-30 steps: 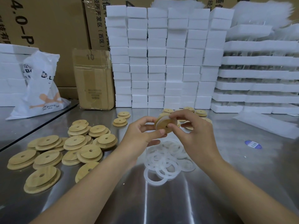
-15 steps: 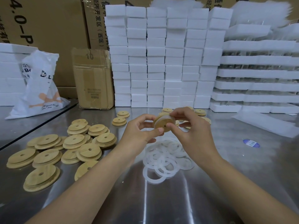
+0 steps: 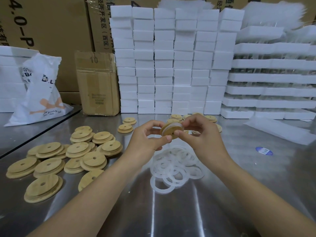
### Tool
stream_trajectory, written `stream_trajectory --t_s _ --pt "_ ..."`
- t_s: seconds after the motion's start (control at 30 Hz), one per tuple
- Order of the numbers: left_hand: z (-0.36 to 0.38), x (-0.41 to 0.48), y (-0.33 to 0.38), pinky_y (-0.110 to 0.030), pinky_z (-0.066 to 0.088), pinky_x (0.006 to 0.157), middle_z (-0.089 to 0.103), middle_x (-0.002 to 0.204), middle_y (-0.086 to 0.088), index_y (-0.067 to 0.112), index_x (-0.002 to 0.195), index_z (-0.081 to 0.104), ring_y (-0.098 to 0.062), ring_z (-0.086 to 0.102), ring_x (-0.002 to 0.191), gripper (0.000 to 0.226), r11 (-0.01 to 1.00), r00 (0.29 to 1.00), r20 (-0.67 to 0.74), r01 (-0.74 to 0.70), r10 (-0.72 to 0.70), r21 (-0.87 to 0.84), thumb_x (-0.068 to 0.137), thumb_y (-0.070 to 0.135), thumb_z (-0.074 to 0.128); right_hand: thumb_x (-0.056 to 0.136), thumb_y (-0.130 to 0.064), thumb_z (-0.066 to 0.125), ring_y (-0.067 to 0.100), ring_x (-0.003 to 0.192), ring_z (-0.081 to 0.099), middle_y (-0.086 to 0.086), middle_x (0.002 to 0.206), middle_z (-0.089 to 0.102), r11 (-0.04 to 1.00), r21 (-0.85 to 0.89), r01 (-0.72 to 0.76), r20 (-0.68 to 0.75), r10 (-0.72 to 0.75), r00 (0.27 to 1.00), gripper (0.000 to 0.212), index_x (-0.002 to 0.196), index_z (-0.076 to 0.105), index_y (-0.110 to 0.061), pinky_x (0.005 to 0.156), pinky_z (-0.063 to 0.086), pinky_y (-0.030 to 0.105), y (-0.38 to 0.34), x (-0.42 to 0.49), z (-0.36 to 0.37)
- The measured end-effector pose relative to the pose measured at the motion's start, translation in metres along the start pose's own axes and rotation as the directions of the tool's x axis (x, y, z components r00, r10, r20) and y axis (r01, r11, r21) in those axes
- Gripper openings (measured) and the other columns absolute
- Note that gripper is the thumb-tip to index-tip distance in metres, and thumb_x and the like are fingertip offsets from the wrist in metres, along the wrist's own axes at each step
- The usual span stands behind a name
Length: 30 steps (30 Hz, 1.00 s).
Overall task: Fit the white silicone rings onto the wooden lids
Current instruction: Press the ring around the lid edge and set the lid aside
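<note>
One wooden lid held tilted between both grips, above the desk, with a white ring round its edge. The left grip pinches the lid and the right grip pinches the ring against it. Ring pile lies just below the grips. Bare lids are spread left of the left grip, and foam blocks are stacked beyond.

Held lid half hidden by fingers; sticker print unreadable.
</note>
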<state>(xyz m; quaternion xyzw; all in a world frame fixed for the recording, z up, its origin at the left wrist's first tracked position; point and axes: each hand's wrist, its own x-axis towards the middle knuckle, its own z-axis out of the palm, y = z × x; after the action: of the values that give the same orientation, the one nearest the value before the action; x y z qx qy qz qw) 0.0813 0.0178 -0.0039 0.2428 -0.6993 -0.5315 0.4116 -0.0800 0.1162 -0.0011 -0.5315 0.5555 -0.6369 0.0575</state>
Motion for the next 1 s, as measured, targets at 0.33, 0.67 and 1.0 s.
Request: stream_trajectory --t_s 0.33,0.67,1.0 --pt "-0.006 0.001 0.0 -0.036 0.057 0.078 0.081 0.106 0.007 0.037 0.106 0.076 -0.02 0.082 0.09 0.027 1.0 0.997 0.081 0.011 -0.012 0.015 0.089 0.02 0.088 0.084 -0.009 0.087 0.017 0.092 0.071 -0.004 0.089 0.072 0.996 0.083 -0.023 0.079 0.016 0.997 0.025 0.087 0.064 -0.018 0.081 0.055 0.018 -0.004 0.002 -0.004" --pt "-0.009 -0.001 0.005 -0.034 0.052 0.079 0.08 0.11 0.006 0.039 0.113 0.077 -0.019 0.082 0.093 0.027 0.999 0.991 0.133 -0.001 -0.004 0.036 0.091 0.024 0.086 0.085 -0.007 0.085 0.015 0.095 0.069 -0.007 0.09 0.07 0.976 0.18 -0.122 0.156 0.094 0.983 0.023 0.088 0.066 -0.02 0.086 0.054 0.027 -0.007 0.003 -0.007" --pt "-0.01 -0.001 0.006 -0.033 0.052 0.078 0.08 0.108 0.005 0.04 0.112 0.078 -0.019 0.082 0.092 0.028 0.999 0.991 0.135 0.002 -0.008 0.044 0.09 0.024 0.087 0.084 -0.006 0.085 0.017 0.101 0.072 -0.002 0.102 0.076 0.952 0.25 -0.178 0.145 0.145 0.979 0.024 0.093 0.073 -0.025 0.088 0.059 0.025 -0.007 0.002 -0.007"
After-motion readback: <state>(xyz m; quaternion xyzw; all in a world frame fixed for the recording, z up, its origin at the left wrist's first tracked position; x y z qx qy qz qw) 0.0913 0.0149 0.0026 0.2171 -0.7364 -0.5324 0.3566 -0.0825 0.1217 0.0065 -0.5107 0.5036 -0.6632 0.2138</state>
